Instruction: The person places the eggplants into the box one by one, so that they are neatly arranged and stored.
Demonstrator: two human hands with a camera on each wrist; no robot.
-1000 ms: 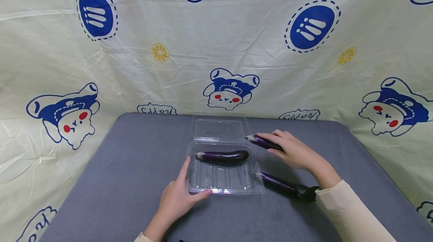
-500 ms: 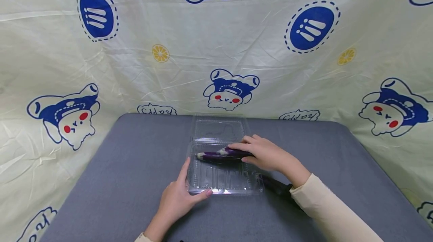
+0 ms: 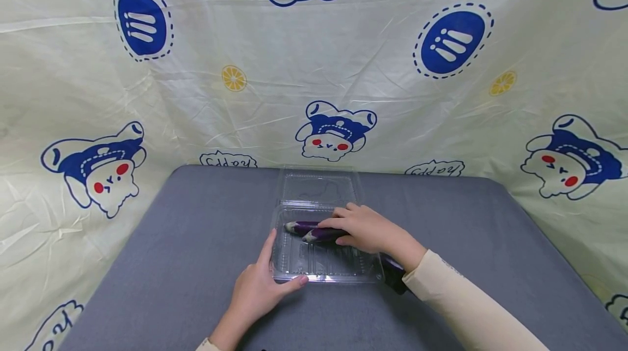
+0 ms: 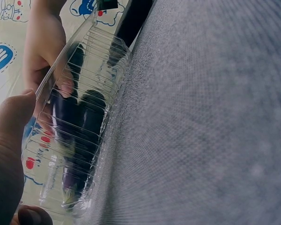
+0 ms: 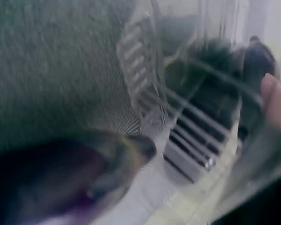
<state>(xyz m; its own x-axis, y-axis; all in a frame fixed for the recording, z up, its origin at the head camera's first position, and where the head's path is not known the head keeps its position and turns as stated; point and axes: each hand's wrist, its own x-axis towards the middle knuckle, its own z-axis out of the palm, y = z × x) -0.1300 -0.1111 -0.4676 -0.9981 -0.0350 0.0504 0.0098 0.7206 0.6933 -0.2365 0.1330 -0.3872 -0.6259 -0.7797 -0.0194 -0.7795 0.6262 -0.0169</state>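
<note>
A hinged clear plastic container (image 3: 289, 264) lies on the table with its lid folded back. Inside, toward the back, rests a purple eggplant (image 3: 298, 227), its right part covered by my right hand. My right hand (image 3: 370, 229) grips a second eggplant (image 3: 319, 235) from above, low in the container and just in front of the first. My left hand (image 3: 257, 285) rests at the container's front left corner, thumb on the front rim and index finger straight along the left side. Through the clear wall, the left wrist view shows the gripped eggplant (image 4: 63, 112).
A third eggplant (image 3: 393, 272) lies on the table right of the container, partly behind my right sleeve. It looms blurred in the right wrist view. The grey table (image 3: 196, 247) meets a printed curtain (image 3: 275, 122) at the back.
My right hand has carried its eggplant leftward from beyond the container's right side, over the lying eggplant, then down in front of it. My left hand has stayed at the corner.
</note>
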